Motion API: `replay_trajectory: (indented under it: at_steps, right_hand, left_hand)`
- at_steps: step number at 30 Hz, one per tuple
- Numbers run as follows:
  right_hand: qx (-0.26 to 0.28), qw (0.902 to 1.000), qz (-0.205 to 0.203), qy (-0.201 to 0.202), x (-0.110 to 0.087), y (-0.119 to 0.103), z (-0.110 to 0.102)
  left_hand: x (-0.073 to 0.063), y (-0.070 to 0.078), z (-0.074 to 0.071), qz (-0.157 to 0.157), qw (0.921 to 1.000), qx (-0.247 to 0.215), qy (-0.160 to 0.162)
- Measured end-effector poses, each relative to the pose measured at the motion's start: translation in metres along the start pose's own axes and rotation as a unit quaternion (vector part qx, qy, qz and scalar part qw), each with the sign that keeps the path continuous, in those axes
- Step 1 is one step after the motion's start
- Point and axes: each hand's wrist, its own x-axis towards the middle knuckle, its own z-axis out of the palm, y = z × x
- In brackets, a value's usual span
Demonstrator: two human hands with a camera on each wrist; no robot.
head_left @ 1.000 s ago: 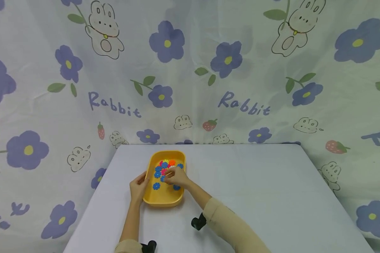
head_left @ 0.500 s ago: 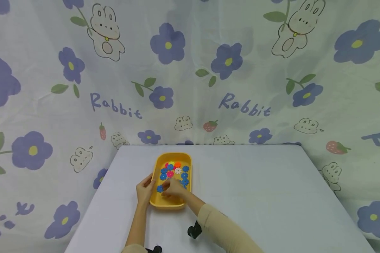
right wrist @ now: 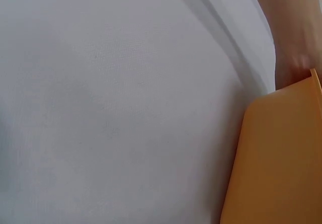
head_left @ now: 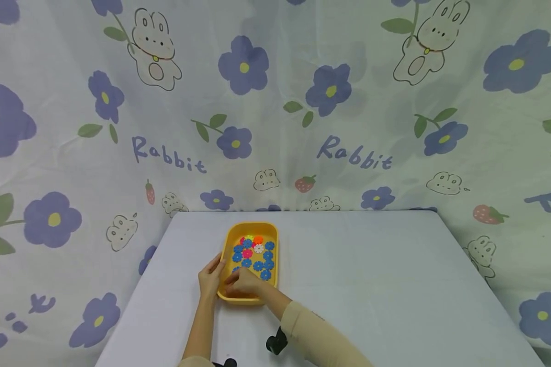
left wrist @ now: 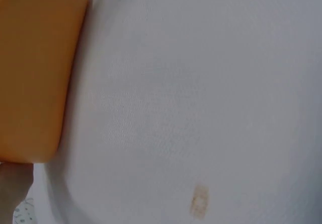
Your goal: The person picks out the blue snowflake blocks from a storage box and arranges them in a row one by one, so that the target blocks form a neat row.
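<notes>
A yellow tray (head_left: pixel 241 302) in the head view holds blue snowflake discs (head_left: pixel 266 275), along with pink (head_left: pixel 247 253), white (head_left: pixel 258 248) and orange (head_left: pixel 258 240) ones. My left hand (head_left: pixel 209 277) grips the tray's left wall. My right hand (head_left: pixel 244 282) reaches down into the near left part of the tray, fingers bent, overlapping a blue disc. Its fingertips are hidden, so I cannot tell whether it holds a disc. In the left wrist view, part of a hand (left wrist: pixel 15 183) meets the tray (left wrist: pixel 37 73). A bare wrist (right wrist: pixel 297 43) lies at the tray (right wrist: pixel 282 148) in the right wrist view.
The tray stands on a white table (head_left: pixel 372 285), left of its middle. A curtain (head_left: pixel 280 102) printed with rabbits and flowers hangs behind and around it. Black wrist cameras (head_left: pixel 277 342) sit on the forearms. A brownish mark (left wrist: pixel 199 201) shows on the tabletop.
My right hand has moved from the discs toward the tray's near left corner, uncovering several blue discs on the right. The tray has shifted slightly right, with my left hand still on it.
</notes>
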Motion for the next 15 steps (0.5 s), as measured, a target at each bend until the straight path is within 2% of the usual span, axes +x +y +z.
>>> replay_trajectory:
  at_steps: [2,4,7,9,10,12,15]
  right_hand:
    - [0.020,0.9997,0.009,0.003,0.001,0.001,-0.001]
    - [0.036,0.9988,0.009,0.032,0.002,0.002,-0.003]
    - [0.028,0.9922,-0.001,0.121,0.005,0.004,-0.008]
    - [-0.011,0.9836,-0.002,0.180,0.007,0.004,-0.011]
    - [-0.030,0.9801,0.004,0.196,0.007,0.004,-0.013]
    - [-0.064,0.9780,0.013,0.198,0.007,0.004,-0.015]
    - [-0.052,0.9873,0.012,0.149,0.008,0.004,-0.016]
  left_hand:
    - [0.001,0.000,0.000,0.001,1.0000,-0.003,0.002]
    - [0.001,-0.001,0.001,0.001,1.0000,-0.003,0.003]
    - [0.002,-0.001,0.001,0.005,1.0000,-0.006,0.002]
    - [0.002,-0.002,0.002,0.008,0.9999,-0.008,0.003]
    - [0.002,-0.002,0.002,0.011,0.9999,-0.010,0.004]
    - [0.002,-0.002,0.002,0.012,0.9998,-0.016,0.008]
    - [0.001,-0.001,0.002,0.013,0.9996,-0.021,0.011]
